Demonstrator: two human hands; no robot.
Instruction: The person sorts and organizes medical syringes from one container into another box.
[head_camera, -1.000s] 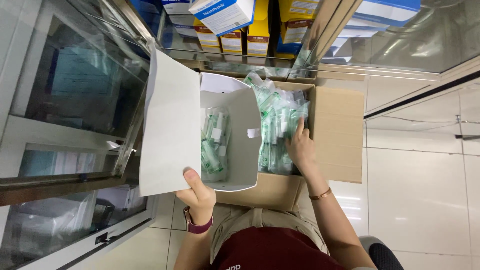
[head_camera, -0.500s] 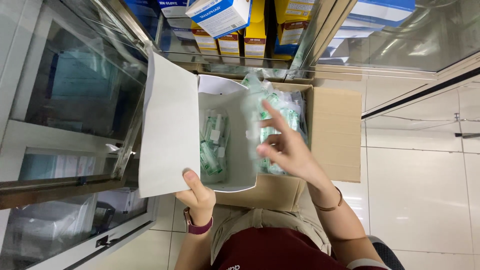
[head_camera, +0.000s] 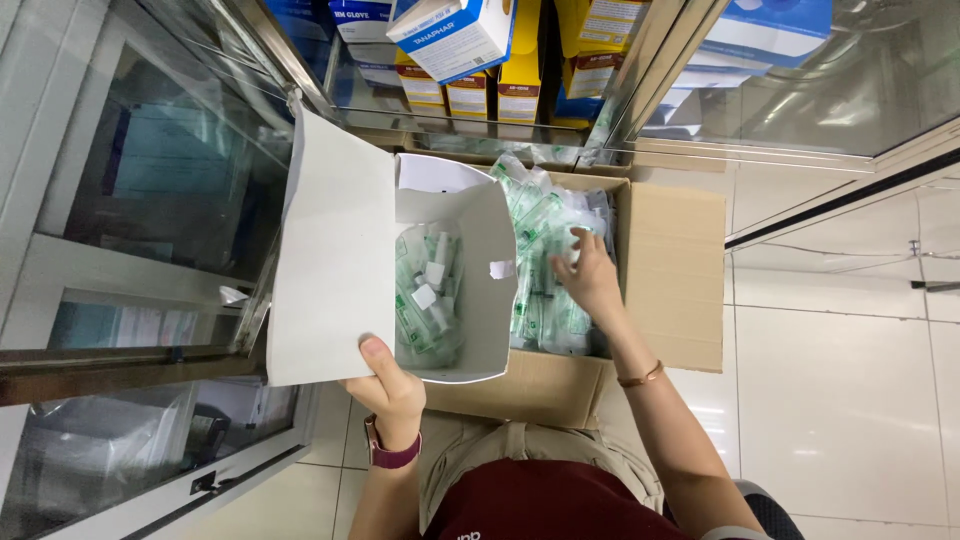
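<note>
My right hand is back down in the cardboard box. Half a second ago it was lifted over the white box, blurred mid-swing; a second ago it sat lower in the carton. Now my fingers are spread on the sealed syringe packets, nearer the pile's middle. Can't tell if they're gripping one.

white box: open, flap up, partly filled with packets, held over carton | sealed green-clear packets: piled loose in brown carton on floor
</note>
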